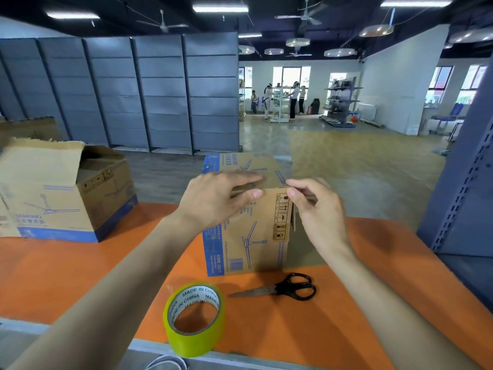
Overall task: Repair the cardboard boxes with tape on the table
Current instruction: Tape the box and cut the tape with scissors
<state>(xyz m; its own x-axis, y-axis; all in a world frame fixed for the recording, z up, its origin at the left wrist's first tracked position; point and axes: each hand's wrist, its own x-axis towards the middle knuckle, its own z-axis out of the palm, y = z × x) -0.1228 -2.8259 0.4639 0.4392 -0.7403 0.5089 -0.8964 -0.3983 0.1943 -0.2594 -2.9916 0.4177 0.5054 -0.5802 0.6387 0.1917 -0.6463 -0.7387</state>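
A small cardboard box (248, 236) with blue fan prints stands in the middle of the orange table (66, 276). My left hand (213, 198) lies on its top front edge, fingers flat on the top flap and thumb against the front face. My right hand (317, 206) is at the box's upper right corner and pinches something thin there between thumb and forefinger; I cannot make out what. A yellow-green tape roll (194, 320) stands on edge near the table's front. Black-handled scissors (280, 288) lie shut beside it.
A larger cardboard box (61, 190) with torn open flaps sits at the table's left. A grey-blue metal rack upright (464, 188) stands to the right. Grey shelving panels (133, 92) line the back left. Several people stand far off across the floor.
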